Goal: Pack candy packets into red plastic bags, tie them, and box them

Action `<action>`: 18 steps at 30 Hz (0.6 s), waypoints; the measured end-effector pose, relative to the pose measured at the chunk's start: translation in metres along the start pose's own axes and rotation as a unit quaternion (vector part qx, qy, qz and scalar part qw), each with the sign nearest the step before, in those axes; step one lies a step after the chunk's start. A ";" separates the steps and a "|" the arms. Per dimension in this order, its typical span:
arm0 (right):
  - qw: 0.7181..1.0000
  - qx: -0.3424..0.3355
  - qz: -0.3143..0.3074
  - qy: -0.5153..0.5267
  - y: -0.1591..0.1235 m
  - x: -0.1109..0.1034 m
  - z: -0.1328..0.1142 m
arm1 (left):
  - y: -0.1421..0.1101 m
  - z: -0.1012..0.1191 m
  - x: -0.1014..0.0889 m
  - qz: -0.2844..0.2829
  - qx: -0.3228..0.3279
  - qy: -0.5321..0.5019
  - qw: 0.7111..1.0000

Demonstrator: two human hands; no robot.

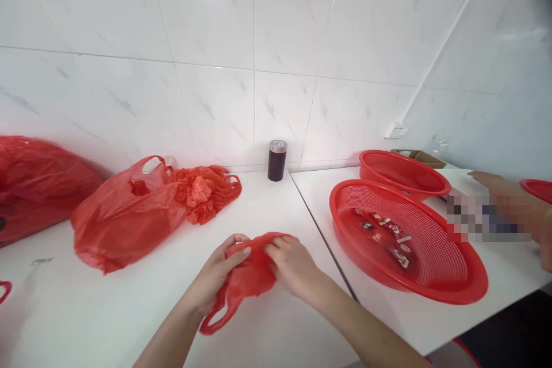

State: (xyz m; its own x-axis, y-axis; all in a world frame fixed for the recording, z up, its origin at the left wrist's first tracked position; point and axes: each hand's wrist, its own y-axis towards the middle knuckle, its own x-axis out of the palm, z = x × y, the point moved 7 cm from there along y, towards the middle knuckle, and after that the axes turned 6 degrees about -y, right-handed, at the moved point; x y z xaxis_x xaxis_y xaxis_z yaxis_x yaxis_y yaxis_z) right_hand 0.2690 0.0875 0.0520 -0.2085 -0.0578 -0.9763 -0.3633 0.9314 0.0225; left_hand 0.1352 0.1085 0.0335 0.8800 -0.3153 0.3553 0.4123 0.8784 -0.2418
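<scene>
Right now, a thin red bag point(256, 267) is between the person's two hands, just above the white table point(172, 310). The left hand point(219, 270) pinches its left side, with the thumb on the front and the other fingers behind. The right hand point(295, 264) holds the top right edge with bent fingers (some of the tips are hidden by the bag, so I cannot see them all). Most of the bag sits in the gap between the hands, and one loop handle hangs below the left hand.

Up and to the left is a heap of crumpled red bags point(202, 187). It touches a bigger red bag point(129, 224) that lies on its side. A dark cup point(277, 161) with a silver lid stands up by the tiled wall point(215, 109).

On the right, past a dark line in the tabletop, sits a red basket point(474, 287) full of little holes. Some shiny red packets point(383, 236) lie inside it. A red tub point(364, 169) is just behind, and another person's arm point(530, 204) reaches in at the far right.
</scene>
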 end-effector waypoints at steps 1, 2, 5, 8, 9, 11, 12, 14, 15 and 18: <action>0.998 0.016 -0.034 -0.055 0.004 0.012 0.015 | -0.004 0.003 -0.007 0.002 -0.002 -0.046 0.999; 0.995 0.024 -0.055 -0.082 0.005 0.020 0.031 | -0.008 0.008 -0.019 0.009 0.006 -0.063 0.998; 0.990 0.039 -0.087 -0.108 -0.006 0.025 0.074 | -0.011 0.021 -0.066 0.030 0.065 0.116 0.991; 0.981 0.087 -0.107 -0.135 -0.028 0.018 0.101 | -0.013 0.030 -0.108 0.140 0.119 0.448 0.875; 0.981 0.097 -0.106 -0.133 -0.034 0.015 0.104 | -0.017 0.033 -0.111 0.182 0.145 0.516 0.824; 0.986 0.095 -0.076 -0.112 -0.042 0.009 0.099 | -0.027 0.040 -0.094 0.232 0.231 0.567 0.756; 0.990 0.089 -0.048 -0.100 -0.043 0.006 0.092 | -0.034 0.043 -0.075 0.239 0.289 0.566 0.734; 0.994 0.073 0.012 -0.076 -0.040 0.000 0.076 | -0.045 0.045 -0.026 0.242 0.403 0.545 0.694; 0.995 0.066 0.035 -0.066 -0.035 0.000 0.068 | -0.046 0.042 -0.001 0.238 0.432 0.547 0.676; 0.996 0.053 0.030 -0.058 -0.017 0.010 0.051 | -0.019 0.023 0.056 0.193 0.438 0.600 0.641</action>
State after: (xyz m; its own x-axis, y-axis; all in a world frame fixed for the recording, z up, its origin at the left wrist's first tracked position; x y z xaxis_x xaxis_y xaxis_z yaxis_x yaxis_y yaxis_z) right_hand 0.3195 0.0895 0.0308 -0.1182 0.0365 -0.9923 -0.2544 0.9649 0.0658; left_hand 0.1719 0.0827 0.0788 0.6405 0.3980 -0.6568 0.2823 0.6733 0.6833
